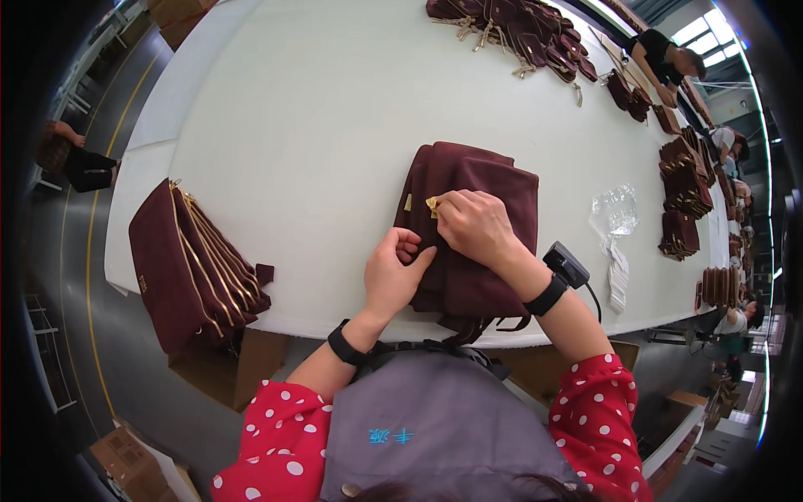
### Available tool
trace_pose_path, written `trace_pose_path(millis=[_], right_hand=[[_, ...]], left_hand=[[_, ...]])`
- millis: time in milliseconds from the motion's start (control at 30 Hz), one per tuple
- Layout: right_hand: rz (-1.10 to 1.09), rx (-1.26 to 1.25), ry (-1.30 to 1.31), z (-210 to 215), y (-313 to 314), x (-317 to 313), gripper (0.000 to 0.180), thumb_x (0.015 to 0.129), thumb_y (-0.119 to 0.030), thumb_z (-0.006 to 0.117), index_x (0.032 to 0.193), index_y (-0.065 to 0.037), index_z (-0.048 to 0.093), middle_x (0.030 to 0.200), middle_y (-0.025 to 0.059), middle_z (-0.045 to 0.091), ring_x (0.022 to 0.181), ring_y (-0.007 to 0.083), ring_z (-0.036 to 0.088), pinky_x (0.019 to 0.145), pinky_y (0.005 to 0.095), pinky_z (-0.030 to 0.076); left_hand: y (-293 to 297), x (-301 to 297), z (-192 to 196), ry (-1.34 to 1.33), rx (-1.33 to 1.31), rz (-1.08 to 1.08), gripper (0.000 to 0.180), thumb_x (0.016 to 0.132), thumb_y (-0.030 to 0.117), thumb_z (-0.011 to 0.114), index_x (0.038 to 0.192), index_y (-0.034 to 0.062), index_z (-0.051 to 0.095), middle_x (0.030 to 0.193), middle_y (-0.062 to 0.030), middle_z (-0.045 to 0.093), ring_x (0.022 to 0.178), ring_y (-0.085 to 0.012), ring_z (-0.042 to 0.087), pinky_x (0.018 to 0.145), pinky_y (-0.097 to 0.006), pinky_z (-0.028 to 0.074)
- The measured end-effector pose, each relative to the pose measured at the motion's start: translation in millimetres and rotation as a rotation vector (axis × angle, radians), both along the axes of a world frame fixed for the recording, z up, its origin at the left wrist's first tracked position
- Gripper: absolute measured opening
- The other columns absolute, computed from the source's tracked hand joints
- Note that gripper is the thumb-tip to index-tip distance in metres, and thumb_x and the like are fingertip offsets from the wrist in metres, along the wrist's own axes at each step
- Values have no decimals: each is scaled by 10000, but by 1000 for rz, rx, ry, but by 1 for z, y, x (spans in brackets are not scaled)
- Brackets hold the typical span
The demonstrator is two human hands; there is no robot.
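A stack of dark maroon fabric bags (pixel 481 197) lies on the white table (pixel 318 109) in front of me. My right hand (pixel 473 224) rests on the top bag and pinches a small gold-coloured tag (pixel 432 203) near its left edge. My left hand (pixel 393 272) presses on the stack's lower left edge, fingers curled and touching the fabric just below the right hand. Both wrists carry black bands, and a small black device (pixel 566 263) with a cable sits by the right wrist.
A pile of maroon bags with gold zips (pixel 196 263) hangs over the table's left edge. More maroon bags (pixel 519 29) lie at the far side and along the right (pixel 686 192). A clear plastic wrapper (pixel 615 209) and white tags (pixel 619 276) lie right. Other people work nearby.
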State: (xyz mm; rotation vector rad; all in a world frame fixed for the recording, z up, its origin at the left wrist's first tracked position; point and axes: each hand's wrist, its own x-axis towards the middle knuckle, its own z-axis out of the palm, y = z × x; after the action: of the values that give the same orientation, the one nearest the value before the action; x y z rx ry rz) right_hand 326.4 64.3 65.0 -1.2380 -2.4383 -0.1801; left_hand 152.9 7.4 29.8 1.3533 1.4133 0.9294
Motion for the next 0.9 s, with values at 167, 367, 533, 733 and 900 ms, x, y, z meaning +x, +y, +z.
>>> trace_pose_path(millis=[167, 367, 533, 733, 900], right_hand=[[54, -131, -101, 6, -5, -1, 131, 791, -145, 711, 881, -50, 697, 945, 14, 692, 834, 182, 671, 702, 329, 542], [130, 77, -363, 0, -4, -9, 50, 738, -121, 644, 713, -78, 639, 770, 13, 585, 723, 155, 609, 612, 293, 491], [108, 29, -243, -4, -3, -3, 52, 746, -98, 652, 719, -72, 616, 750, 16, 567, 690, 157, 603, 583, 296, 487], [123, -28, -21, 3, -5, 3, 80, 748, -70, 680, 750, -45, 604, 766, 32, 587, 659, 192, 612, 572, 319, 508], [141, -61, 46, 6, -4, 8, 71, 749, -62, 670, 744, -44, 601, 761, 40, 594, 632, 212, 615, 557, 336, 517]], left_hand=[[0, -2, -5, -164, -95, 40, 225, 832, 148, 762, 979, 26, 644, 810, -14, 658, 622, -60, 529, 609, -225, 473], [1, 4, -7, -328, -90, 57, 180, 834, 99, 750, 945, 17, 634, 792, 0, 646, 548, -19, 413, 515, -206, 380], [1, 5, -11, -359, -64, 71, 169, 832, 97, 750, 909, 21, 620, 781, 9, 630, 539, -14, 369, 498, -206, 344], [-4, 5, -8, -379, -76, 55, 162, 830, 98, 748, 897, 28, 618, 757, 25, 612, 529, -9, 360, 485, -207, 328], [-8, 4, -5, -364, -83, 35, 153, 833, 99, 740, 892, 31, 617, 726, 36, 586, 520, -6, 352, 471, -212, 310]])
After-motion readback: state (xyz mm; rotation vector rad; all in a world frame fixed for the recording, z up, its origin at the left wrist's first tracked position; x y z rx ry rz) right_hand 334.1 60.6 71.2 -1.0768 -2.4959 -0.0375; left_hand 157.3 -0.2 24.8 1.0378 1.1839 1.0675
